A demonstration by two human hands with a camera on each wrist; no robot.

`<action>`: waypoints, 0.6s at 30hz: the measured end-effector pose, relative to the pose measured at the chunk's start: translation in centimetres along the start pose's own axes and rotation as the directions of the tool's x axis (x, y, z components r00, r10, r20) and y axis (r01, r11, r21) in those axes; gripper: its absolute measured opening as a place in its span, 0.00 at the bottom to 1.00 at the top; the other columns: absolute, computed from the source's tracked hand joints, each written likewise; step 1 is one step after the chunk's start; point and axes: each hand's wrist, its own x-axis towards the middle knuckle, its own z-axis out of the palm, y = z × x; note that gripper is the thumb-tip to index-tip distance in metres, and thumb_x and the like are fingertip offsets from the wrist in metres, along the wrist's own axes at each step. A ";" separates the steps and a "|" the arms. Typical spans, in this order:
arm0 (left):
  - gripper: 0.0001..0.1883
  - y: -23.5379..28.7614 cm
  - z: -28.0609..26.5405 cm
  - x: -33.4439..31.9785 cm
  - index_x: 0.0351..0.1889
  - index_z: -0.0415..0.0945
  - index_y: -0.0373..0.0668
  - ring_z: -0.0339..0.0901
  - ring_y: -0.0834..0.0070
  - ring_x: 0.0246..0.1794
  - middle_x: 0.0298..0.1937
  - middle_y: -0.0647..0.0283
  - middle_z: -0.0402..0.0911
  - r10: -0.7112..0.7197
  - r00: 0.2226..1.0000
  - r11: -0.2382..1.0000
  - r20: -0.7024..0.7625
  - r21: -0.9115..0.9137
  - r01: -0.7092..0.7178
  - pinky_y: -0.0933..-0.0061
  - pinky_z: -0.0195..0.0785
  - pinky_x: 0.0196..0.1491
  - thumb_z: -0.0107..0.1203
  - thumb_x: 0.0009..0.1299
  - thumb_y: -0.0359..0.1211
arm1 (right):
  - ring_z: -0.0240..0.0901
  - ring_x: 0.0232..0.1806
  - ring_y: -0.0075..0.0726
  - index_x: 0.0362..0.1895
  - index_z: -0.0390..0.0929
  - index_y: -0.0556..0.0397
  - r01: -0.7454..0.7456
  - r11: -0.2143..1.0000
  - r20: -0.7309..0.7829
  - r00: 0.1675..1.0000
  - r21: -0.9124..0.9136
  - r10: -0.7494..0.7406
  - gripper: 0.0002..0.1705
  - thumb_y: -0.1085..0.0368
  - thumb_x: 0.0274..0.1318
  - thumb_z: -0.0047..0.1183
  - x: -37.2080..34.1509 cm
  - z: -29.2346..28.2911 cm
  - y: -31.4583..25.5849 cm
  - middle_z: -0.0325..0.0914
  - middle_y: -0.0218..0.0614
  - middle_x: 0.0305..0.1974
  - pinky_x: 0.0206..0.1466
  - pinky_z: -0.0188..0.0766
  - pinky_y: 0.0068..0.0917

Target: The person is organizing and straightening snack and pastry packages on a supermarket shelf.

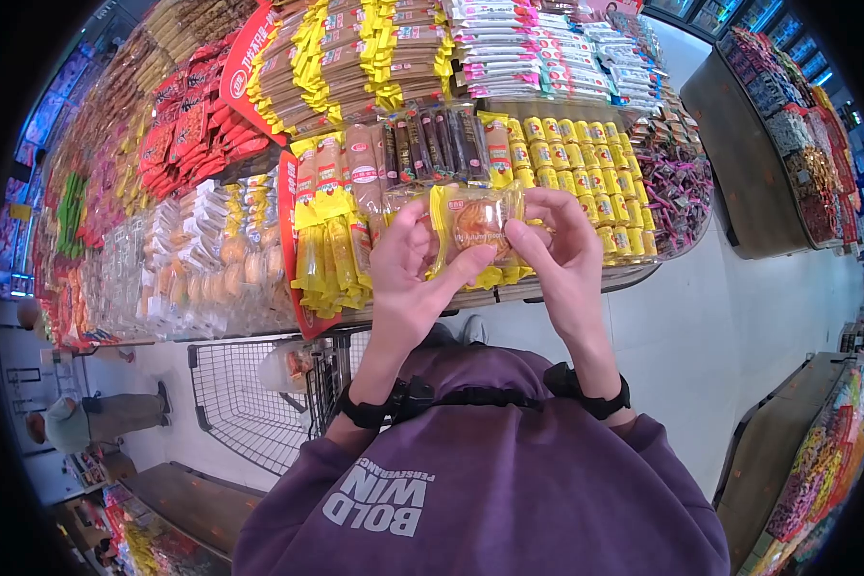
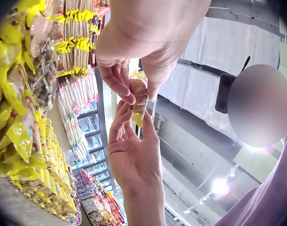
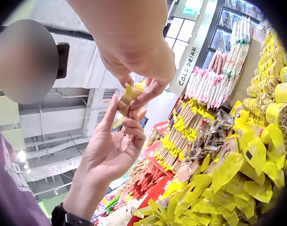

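Observation:
A wrapped mooncake (image 1: 478, 228), round and golden brown in a clear packet with yellow ends, is held up in front of the snack display. My left hand (image 1: 408, 278) pinches one end of the packet, its thumb lying across the front. On the other end, my right hand (image 1: 568, 264) grips with thumb and fingers. Both wrist views show the packet edge-on between the hands: the left wrist view has my left hand (image 2: 148, 33) above, and the right wrist view has my right hand (image 3: 134, 52) above. Fingers hide parts of the wrapper there.
Yellow-wrapped snacks (image 1: 328, 259) and small yellow packs (image 1: 586, 178) fill the counter just beyond the hands. A metal shopping cart (image 1: 245, 394) stands at the lower left, holding a plastic bag (image 1: 286, 367). Another person (image 1: 96, 422) is farther left. More snack stands (image 1: 778, 144) are at right.

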 end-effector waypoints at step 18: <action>0.21 0.5 0.1 -0.4 0.57 0.68 0.34 0.80 0.81 0.34 0.42 0.60 0.83 -0.038 0.978 0.998 -0.207 -0.054 0.027 0.81 0.74 0.34 0.60 0.68 0.25 | 0.72 0.58 0.32 0.65 0.70 0.48 0.304 0.870 0.307 0.933 -0.388 -0.189 0.39 0.69 0.46 0.70 0.4 1.1 0.1 0.64 0.39 0.68 0.44 0.77 0.26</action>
